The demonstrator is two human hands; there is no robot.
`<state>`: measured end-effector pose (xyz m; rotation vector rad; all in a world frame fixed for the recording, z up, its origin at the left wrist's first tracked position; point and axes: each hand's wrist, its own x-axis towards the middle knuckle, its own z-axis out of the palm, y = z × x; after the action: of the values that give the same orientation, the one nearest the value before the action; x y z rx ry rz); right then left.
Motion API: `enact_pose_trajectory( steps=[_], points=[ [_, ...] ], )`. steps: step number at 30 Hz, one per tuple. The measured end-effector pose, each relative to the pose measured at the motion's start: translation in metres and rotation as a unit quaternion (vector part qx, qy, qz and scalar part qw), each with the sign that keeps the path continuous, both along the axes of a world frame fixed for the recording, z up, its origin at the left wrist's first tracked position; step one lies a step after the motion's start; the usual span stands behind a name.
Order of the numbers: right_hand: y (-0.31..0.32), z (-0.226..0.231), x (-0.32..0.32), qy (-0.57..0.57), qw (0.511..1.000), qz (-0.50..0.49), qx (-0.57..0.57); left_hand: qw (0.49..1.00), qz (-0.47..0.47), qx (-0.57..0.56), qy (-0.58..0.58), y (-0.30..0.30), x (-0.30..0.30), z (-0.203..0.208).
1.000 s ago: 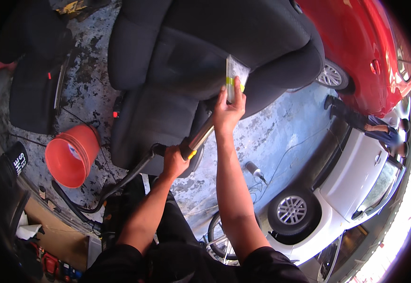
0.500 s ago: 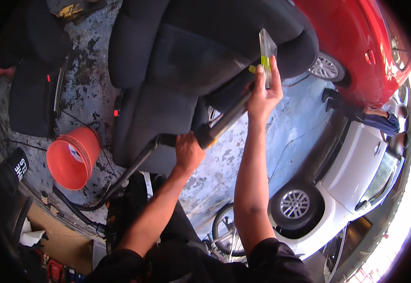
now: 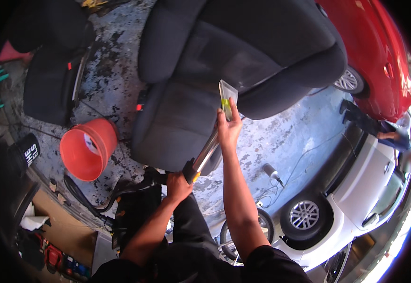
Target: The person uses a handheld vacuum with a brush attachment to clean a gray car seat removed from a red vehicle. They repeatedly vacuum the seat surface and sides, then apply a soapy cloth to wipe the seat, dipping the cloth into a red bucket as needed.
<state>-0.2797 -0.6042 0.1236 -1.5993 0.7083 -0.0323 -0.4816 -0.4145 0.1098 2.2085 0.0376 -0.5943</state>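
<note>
My left hand (image 3: 179,187) is closed round the lower end of a vacuum wand (image 3: 207,152), beside its black fitting and yellow part. My right hand (image 3: 229,128) grips the wand's upper end, just behind the clear flat nozzle (image 3: 228,90) with its bright yellow-green band. Over the dark grey car seat (image 3: 193,52) the nozzle points away from me, near the seam between cushion and backrest; whether it touches the fabric I cannot tell. A black hose (image 3: 85,202) runs from the wand's low end to the lower left.
An orange bucket (image 3: 107,141) stands left of the seat, with a second dark seat (image 3: 50,87) beyond it. To the right are a red car (image 3: 373,56), a white vehicle (image 3: 342,193) and a person (image 3: 363,118). A grey cylinder (image 3: 272,172) with a cord lies on the blotchy floor.
The wand and both hands have come lower and nearer to me, the nozzle shifting left over the seat. Both hands keep their grip. The view has turned, so the surroundings sit farther right.
</note>
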Motion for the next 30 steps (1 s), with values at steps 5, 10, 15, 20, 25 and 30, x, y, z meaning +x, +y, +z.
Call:
enact_pose_trajectory(
  steps=[5, 10, 15, 20, 25, 30],
  points=[
    [0.072, 0.062, 0.036, -0.029, 0.998, 0.025, -0.055, 0.999, 0.005, -0.039, 0.007, 0.043, 0.023, 0.027],
    [0.093, 0.090, 0.143, -0.171, 0.959, 0.025, -0.226, 0.994, 0.038, -0.103, -0.022, 0.059, 0.141, 0.037],
    [0.126, 0.047, 0.151, -0.161, 0.934, 0.022, -0.319, 0.991, 0.049, -0.112, 0.053, 0.084, 0.148, -0.010],
    [0.146, 0.000, 0.136, -0.209, 0.912, 0.011, -0.352, 0.992, 0.053, -0.106, 0.054, 0.102, 0.131, -0.050],
    [0.154, -0.008, 0.116, -0.120, 0.921, 0.014, -0.371, 0.989, 0.044, -0.114, 0.086, 0.115, 0.125, -0.057],
    [0.161, -0.017, 0.107, -0.092, 0.927, 0.012, -0.364, 0.990, 0.039, -0.104, 0.085, 0.124, 0.113, -0.061]
  ],
)
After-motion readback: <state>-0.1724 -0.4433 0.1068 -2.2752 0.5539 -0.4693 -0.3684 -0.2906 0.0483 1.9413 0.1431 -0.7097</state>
